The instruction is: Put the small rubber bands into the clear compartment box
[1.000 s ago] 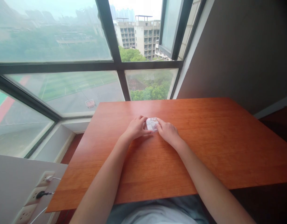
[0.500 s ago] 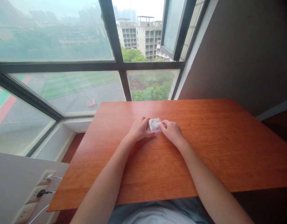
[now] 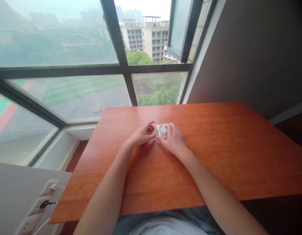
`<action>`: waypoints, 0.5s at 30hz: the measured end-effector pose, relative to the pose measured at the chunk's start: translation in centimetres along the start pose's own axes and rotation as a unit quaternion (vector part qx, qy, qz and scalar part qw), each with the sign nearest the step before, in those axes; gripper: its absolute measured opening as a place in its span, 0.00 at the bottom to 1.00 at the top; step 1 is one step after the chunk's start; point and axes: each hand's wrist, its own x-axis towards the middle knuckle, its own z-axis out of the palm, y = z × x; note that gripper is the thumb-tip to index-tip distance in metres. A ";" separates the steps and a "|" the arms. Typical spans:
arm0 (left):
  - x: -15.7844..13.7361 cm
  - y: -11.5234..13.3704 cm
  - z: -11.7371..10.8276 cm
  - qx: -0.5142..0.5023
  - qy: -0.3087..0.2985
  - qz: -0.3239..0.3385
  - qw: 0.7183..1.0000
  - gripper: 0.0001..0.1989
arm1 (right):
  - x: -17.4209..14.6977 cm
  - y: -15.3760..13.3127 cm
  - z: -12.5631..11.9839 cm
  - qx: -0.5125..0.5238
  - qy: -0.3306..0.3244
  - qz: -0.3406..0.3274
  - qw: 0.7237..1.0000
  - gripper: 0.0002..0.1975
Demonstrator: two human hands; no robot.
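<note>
Two bare hands are close together above a brown wooden table, with one small clear box between them. The right hand holds the box, its fingers draped over the right part and its thumb reaching to the near left corner. The left hand is just left of the box, fingers curled and set apart from the thumb by a moderate gap. Whether the two thumbs touch, I cannot tell. Beyond both hands, a dark window frame stands past the table. Left of the left hand and nearer the body, wall sockets carry a white plug and a black plug. Far right of the right hand rises a grey wall.
</note>
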 end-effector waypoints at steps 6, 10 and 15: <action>0.2 -0.6 0.3 0.041 0.048 -0.003 0.998 0.27 | 0.3 0.2 0.0 -0.020 -0.006 0.036 0.999 0.20; 0.1 0.0 0.6 0.127 0.040 0.025 0.991 0.23 | 1.4 2.5 -0.7 -0.029 0.010 0.081 0.996 0.18; -0.1 0.7 0.7 0.211 0.036 0.038 0.976 0.19 | 2.5 6.9 -1.5 -0.049 0.076 0.161 0.983 0.16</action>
